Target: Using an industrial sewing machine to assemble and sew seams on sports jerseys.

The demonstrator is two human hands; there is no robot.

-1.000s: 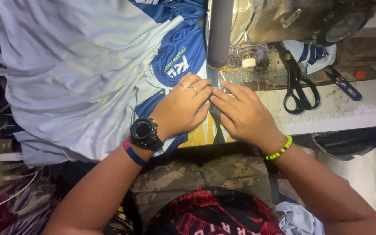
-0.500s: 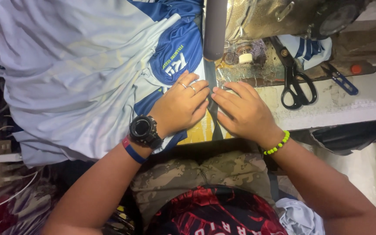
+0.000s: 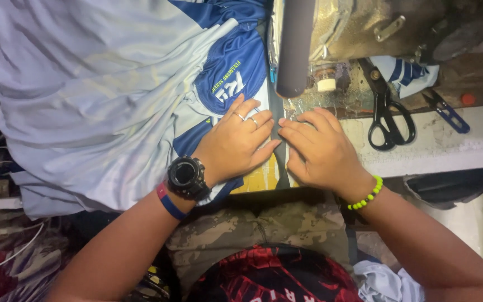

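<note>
Flatly, both hands press on a blue and pale grey garment (image 3: 113,95) spread over the sewing surface (image 3: 448,148). Left hand (image 3: 236,146) and right hand (image 3: 320,150) lie open, fingers extended either side of a dark seam strip (image 3: 275,120), gripping nothing. Black scissors (image 3: 387,109) rest well right, beside the sewing machine (image 3: 364,28).

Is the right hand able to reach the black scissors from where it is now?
Probably yes. The right hand lies flat on the fabric, and the scissors rest just beside it on the table, with nothing between them.
</note>
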